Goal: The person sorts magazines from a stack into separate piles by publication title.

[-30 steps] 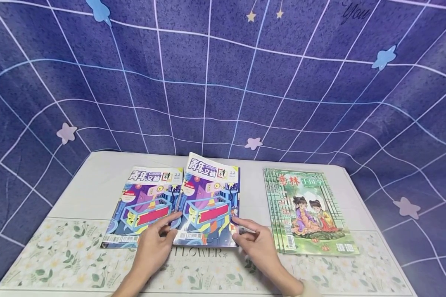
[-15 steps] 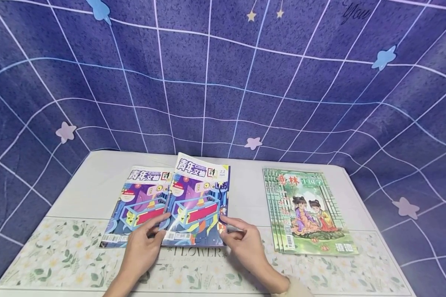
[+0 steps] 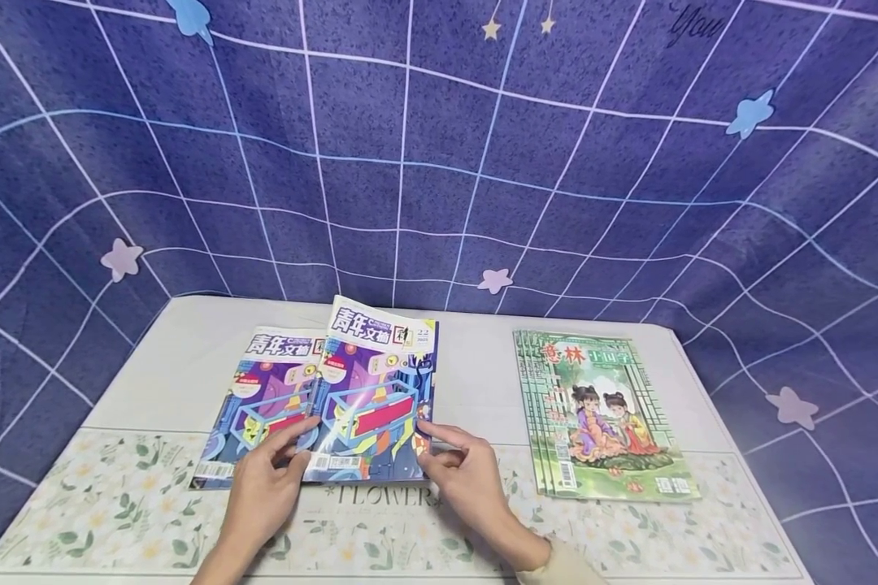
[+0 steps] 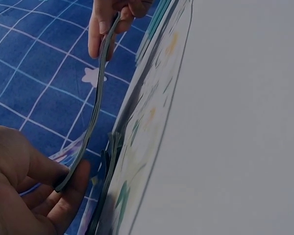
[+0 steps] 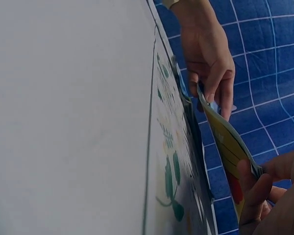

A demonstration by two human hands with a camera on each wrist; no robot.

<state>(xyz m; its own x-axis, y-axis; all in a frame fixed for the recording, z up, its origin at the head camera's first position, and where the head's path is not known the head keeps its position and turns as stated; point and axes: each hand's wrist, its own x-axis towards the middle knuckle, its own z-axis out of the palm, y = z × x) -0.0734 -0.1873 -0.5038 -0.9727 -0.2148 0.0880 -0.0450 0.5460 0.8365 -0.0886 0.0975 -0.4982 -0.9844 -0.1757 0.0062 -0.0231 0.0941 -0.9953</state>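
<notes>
A purple magazine (image 3: 373, 398) with a white title band is held by its two sides, near the lower corners. My left hand (image 3: 267, 483) pinches its left side and my right hand (image 3: 468, 475) pinches the right. In the left wrist view the magazine (image 4: 94, 110) shows edge-on, slightly bowed and raised above the table, between the left hand (image 4: 29, 183) and the other hand. Its underside shows yellow and red in the right wrist view. A matching purple magazine (image 3: 267, 386) lies on the table, its right part covered by the held one.
To the right lie several green magazines (image 3: 615, 414), fanned slightly leftward in a pile. The table (image 3: 475, 366) has a white cover with a floral band (image 3: 117, 496) along the front. A blue gridded curtain (image 3: 439, 162) with stars hangs behind and at both sides.
Both hands have moved left with the held magazine, which now covers more of the matching one on the table. The green pile stays in place.
</notes>
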